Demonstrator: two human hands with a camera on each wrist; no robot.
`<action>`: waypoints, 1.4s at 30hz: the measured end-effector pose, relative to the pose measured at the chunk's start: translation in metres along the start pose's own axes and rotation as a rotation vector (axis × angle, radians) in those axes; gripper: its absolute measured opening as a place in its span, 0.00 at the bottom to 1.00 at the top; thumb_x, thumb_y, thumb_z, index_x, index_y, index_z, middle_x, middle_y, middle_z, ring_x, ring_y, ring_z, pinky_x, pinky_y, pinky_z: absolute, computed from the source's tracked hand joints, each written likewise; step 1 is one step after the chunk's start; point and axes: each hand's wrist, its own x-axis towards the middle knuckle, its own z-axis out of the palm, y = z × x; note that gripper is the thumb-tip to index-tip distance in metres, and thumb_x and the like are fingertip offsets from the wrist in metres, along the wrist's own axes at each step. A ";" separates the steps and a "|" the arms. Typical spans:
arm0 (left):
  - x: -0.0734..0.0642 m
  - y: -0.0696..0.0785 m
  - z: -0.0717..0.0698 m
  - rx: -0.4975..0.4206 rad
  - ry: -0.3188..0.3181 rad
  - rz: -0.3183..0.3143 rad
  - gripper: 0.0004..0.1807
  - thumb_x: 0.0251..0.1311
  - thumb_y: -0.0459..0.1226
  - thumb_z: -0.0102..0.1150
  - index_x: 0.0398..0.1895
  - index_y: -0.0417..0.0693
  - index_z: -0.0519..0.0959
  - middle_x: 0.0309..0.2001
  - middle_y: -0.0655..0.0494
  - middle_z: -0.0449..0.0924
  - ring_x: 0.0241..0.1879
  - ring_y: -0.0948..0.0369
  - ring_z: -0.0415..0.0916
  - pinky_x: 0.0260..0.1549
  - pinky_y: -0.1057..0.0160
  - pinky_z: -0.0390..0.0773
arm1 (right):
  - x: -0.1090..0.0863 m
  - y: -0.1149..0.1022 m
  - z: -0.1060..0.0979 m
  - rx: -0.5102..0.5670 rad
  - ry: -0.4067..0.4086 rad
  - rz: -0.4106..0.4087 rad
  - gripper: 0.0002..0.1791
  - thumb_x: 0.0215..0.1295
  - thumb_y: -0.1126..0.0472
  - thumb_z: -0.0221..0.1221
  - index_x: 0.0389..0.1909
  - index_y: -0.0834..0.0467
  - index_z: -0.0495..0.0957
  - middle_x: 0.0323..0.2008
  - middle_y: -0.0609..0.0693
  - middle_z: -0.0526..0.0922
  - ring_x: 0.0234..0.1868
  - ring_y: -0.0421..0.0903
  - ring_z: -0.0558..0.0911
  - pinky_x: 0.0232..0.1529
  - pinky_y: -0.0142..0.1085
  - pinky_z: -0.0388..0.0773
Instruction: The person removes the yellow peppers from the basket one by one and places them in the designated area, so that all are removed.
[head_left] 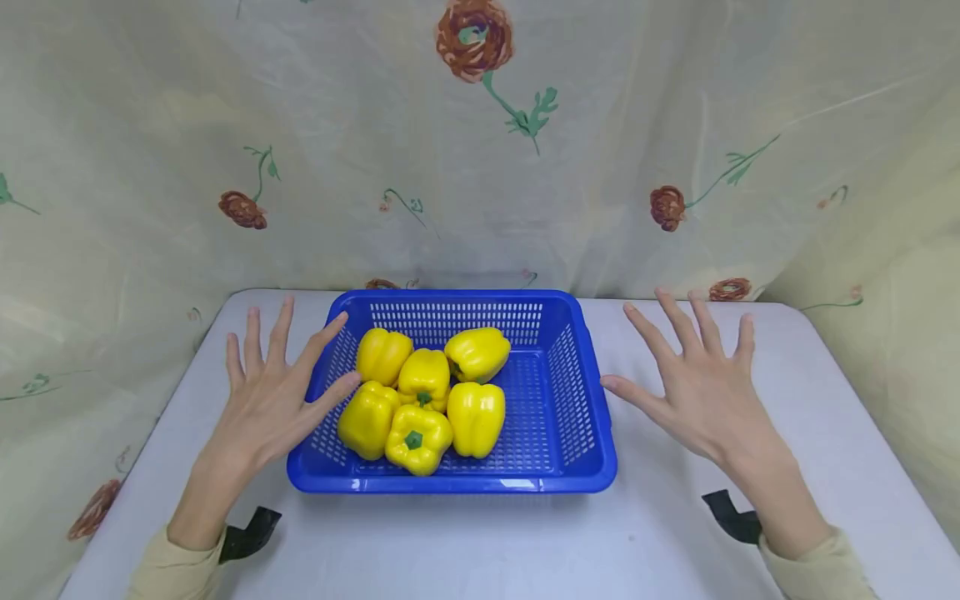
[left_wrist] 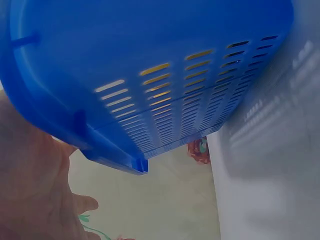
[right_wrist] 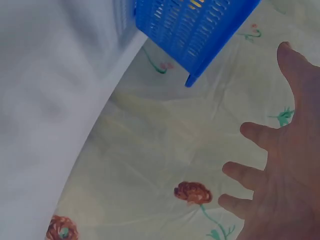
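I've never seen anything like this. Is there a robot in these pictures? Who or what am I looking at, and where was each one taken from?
No robot here, just a person's left hand and right hand. The large picture comes from a camera worn on the head, looking forward and down. The other two come from cameras worn on the wrists: the left one shows the slotted outer side of the blue basket close up, the right one shows part of it beyond the spread fingers.

The basket sits on a white table, with six yellow peppers inside. Behind hangs a flowered cloth. Both hands have their fingers spread, one on each side of the basket, and neither is holding anything.
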 end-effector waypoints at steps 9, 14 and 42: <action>0.001 0.001 0.003 -0.099 -0.028 -0.046 0.44 0.76 0.69 0.44 0.89 0.68 0.50 0.89 0.34 0.30 0.83 0.20 0.30 0.74 0.12 0.33 | 0.005 -0.021 0.000 -0.027 -0.002 -0.064 0.56 0.65 0.21 0.58 0.87 0.42 0.55 0.87 0.63 0.54 0.87 0.72 0.48 0.75 0.87 0.34; 0.005 0.003 0.006 -0.234 -0.039 -0.103 0.43 0.80 0.63 0.43 0.90 0.60 0.47 0.88 0.32 0.33 0.81 0.19 0.43 0.69 0.11 0.52 | 0.006 -0.035 0.005 -0.022 0.003 -0.122 0.57 0.62 0.23 0.63 0.86 0.43 0.58 0.86 0.61 0.56 0.86 0.71 0.49 0.76 0.87 0.38; 0.032 0.014 0.018 -0.366 -0.045 -0.133 0.33 0.82 0.30 0.41 0.85 0.30 0.50 0.77 0.20 0.62 0.76 0.26 0.64 0.72 0.26 0.69 | 0.019 -0.114 0.050 0.220 -0.101 -0.505 0.45 0.59 0.33 0.75 0.76 0.42 0.74 0.77 0.53 0.74 0.79 0.57 0.72 0.75 0.68 0.66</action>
